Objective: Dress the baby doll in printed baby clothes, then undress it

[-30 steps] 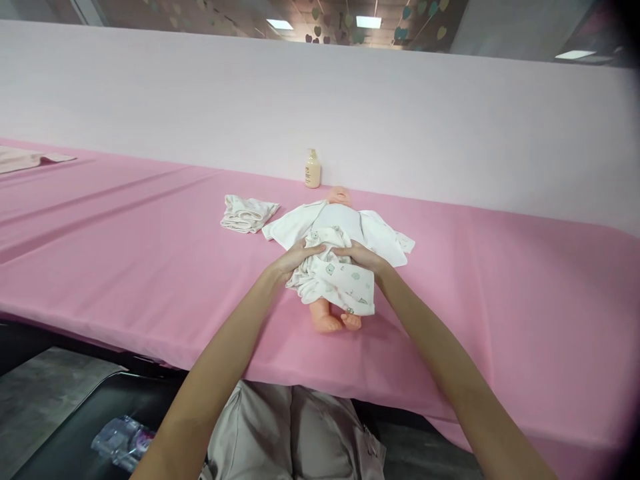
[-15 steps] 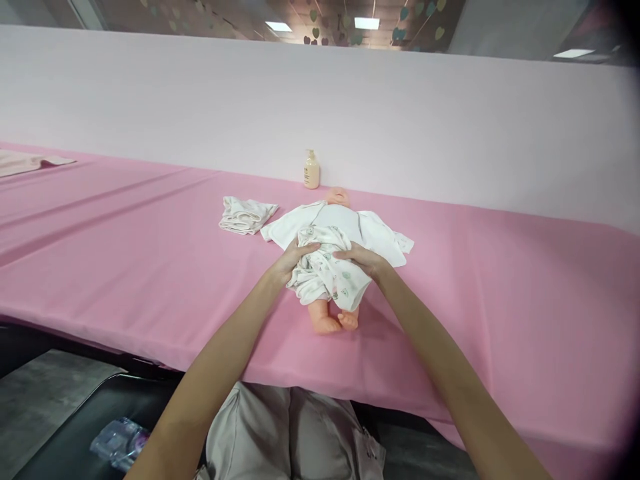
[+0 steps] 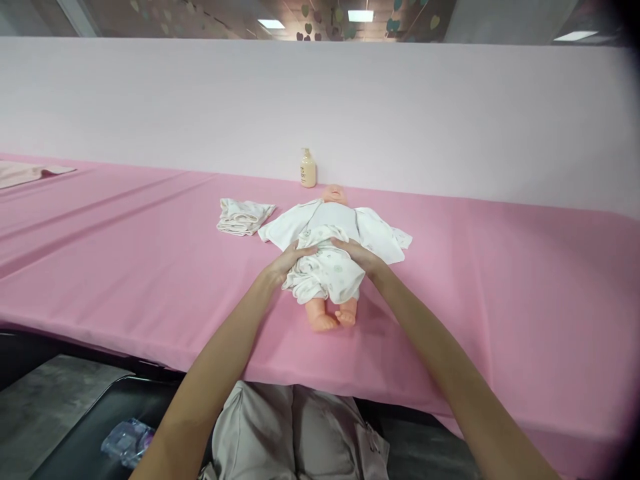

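Observation:
A baby doll (image 3: 335, 195) lies on its back, head toward the wall, in a white top (image 3: 330, 216) with its sleeves spread wide. White printed baby pants (image 3: 327, 273) are bunched round its hips and thighs, and both bare feet (image 3: 323, 321) stick out below. My left hand (image 3: 289, 261) is closed on the left edge of the pants near the waist, thumb on top. On the other side my right hand (image 3: 357, 257) grips the waist edge, its thumb over the cloth. The fingertips of both hands are hidden by fabric.
A folded cloth (image 3: 245, 217) lies left of the doll. A pump bottle (image 3: 308, 169) stands against the white wall (image 3: 310, 100). Pink sheeting (image 3: 150, 280) covers the table. At far left is a pale cloth (image 3: 25, 173); below, a clear plastic item (image 3: 127, 441) rests on a black seat (image 3: 75, 433).
My right hand has shifted slightly up toward the doll's waist. The pants' right side now hangs closer round the leg, and the doll's feet are a little further apart.

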Available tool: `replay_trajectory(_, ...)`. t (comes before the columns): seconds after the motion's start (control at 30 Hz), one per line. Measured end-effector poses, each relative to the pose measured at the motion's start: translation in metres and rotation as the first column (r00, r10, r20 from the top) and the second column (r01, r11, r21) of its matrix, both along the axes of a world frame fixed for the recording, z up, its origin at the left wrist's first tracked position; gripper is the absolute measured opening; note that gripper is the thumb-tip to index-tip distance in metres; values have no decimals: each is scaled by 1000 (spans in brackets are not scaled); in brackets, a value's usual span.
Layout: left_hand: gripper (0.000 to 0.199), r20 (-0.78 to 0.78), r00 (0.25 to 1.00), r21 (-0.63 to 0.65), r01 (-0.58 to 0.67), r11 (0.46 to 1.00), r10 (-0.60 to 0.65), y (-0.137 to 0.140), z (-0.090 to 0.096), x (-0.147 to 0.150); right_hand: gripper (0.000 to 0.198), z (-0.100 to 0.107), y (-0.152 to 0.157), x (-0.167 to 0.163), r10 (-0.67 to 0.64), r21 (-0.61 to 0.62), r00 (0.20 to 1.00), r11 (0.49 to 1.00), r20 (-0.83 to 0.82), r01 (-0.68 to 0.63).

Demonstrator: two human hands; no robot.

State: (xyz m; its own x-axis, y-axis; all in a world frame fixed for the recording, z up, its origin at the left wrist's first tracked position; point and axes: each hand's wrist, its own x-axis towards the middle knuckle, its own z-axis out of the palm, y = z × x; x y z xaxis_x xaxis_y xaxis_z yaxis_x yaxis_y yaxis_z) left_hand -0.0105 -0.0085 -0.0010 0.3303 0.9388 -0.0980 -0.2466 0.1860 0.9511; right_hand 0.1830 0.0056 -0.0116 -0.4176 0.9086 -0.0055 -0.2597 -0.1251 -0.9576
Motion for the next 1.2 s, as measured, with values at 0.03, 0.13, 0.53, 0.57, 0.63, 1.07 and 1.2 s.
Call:
replay_trajectory(0.03, 49, 69, 997, 11, -21, 1000, 20, 2, -1, 1, 38, 1, -1, 0, 51, 9, 998, 999, -28, -51)
replay_trajectory(0.13, 37, 189, 981, 29, -60, 998, 53, 6, -4, 5, 48, 3, -1, -1, 133, -15, 991, 991, -7, -133)
replay_trajectory(0.53, 53, 17, 997, -27, 70, 997, -69, 5, -5, -3, 25, -3, 5, -10, 62, -189, 983, 977, -170, -95)
replay_trajectory(0.57, 56, 33, 997, -23, 72, 997, -72, 5, -5, -4, 27, -2, 4, -11, 52, -193, 987, 978, -154, -82)
replay_trajectory(0.63, 64, 80, 995, 6, 63, 998, -63, 3, -4, -5, 32, 0, 0, -9, 59, -146, 993, 987, -101, -74)
replay_trajectory(1.07, 66, 81, 991, 33, 107, 994, -109, 5, -4, -6, 39, -11, 0, -3, 46, 38, 990, 998, -134, -41)
replay_trajectory(1.2, 64, 13, 979, 55, 202, 978, -203, 8, -6, -11, 28, -11, 0, -2, 88, 10, 986, 996, -139, -88)
